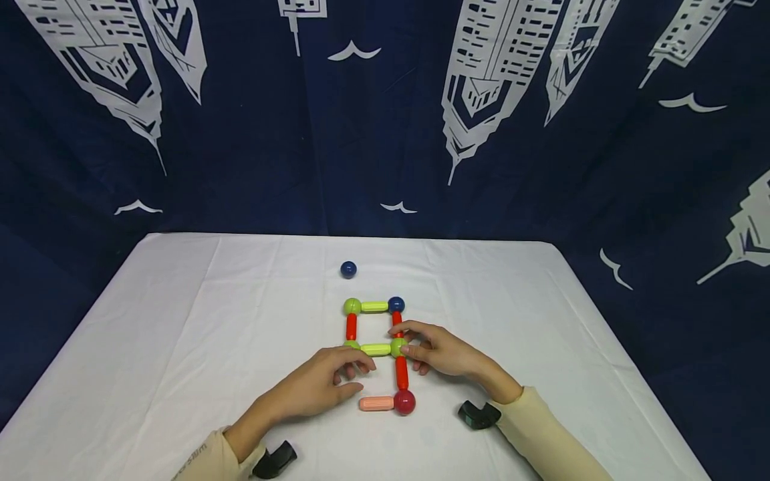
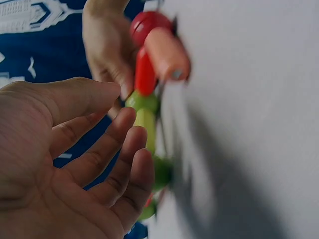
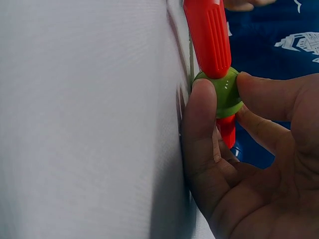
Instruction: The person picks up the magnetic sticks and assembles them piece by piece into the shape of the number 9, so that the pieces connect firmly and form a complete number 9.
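A flat figure of coloured rods and balls lies on the table. My right hand [image 1: 448, 349] pinches the green ball [image 3: 225, 94] at the figure's middle right, thumb and fingers around it. Red rods run from this ball, one up to a dark blue ball [image 1: 396, 304], one [image 1: 402, 373] down to a red ball [image 1: 405, 402]. A salmon rod [image 1: 376, 403] points left from the red ball, its other end free. My left hand [image 1: 319, 381] hovers beside the figure, fingers loosely bent around nothing, partly hiding the middle left green ball [image 1: 351, 345].
A loose dark blue ball [image 1: 348, 269] lies behind the figure. White cloth covers the table [image 1: 180, 321]. A navy curtain [image 1: 271, 153] with white building prints hangs around its back and sides. Each wrist wears a black device [image 1: 479, 415].
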The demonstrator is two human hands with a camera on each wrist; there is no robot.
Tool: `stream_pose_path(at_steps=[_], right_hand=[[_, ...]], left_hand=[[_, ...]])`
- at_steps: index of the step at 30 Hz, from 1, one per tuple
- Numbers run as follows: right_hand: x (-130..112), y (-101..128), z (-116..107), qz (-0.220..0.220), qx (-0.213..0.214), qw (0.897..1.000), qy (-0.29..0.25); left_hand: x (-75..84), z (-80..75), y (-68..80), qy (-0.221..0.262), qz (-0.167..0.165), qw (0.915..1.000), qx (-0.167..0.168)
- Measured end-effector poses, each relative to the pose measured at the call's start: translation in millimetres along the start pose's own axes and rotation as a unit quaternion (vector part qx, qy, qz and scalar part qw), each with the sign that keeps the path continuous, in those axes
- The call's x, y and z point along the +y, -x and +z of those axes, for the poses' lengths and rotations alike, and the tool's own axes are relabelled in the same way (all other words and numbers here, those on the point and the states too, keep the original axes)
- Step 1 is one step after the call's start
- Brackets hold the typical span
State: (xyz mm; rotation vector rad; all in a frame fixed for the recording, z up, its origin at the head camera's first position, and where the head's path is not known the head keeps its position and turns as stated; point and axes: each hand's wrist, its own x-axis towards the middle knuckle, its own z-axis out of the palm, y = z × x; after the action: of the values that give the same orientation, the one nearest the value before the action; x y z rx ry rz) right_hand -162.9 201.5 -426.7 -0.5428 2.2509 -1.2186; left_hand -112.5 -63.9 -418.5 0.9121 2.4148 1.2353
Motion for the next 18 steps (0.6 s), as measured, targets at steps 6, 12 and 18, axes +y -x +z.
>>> stream_pose_path(at_steps=[6,12,18], right_hand=[[0,-1,0,0.006,-0.002,1.0,0.001],[0,0,-1,0.007,-0.002,1.0,0.002],[-1,-1,-1,0.011,-0.003,1.0,-0.002]], left_hand=[[-2.7,-25.1,-6.1,-0.012,-0.003,0.9986,0.052],[-12.5,-45.8,-20.0,-0.013,-0.027,0.9951,0.095],[-28.9,-61.5,-41.2,0.006,-0.072,0.9872,0.142]])
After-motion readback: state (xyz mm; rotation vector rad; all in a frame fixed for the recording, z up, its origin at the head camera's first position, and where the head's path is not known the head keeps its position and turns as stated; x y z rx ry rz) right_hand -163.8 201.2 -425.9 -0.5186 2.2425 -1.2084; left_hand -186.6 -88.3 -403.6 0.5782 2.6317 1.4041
